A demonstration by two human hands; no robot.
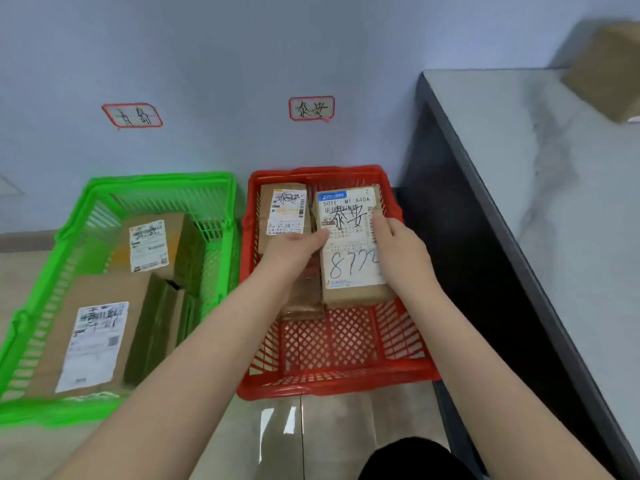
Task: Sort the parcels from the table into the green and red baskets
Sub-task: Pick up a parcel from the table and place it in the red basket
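Observation:
A cardboard parcel [349, 251] with a white label marked "8772" sits inside the red basket [332, 386] on the floor. My left hand [294, 249] grips its left edge and my right hand [398, 244] grips its right edge. A second labelled parcel [282, 213] stands at the back left of the red basket. The green basket [52, 414] to the left holds two labelled cardboard parcels, a large one [97, 334] in front and another [152, 244] behind. One brown parcel [606, 71] lies on the table [554, 202] at the far right.
Two red-framed handwritten signs hang on the wall, one [132, 115] above the green basket and one [311, 108] above the red basket. The table's dark side panel [467, 254] stands right beside the red basket. Tiled floor [329, 434] lies in front.

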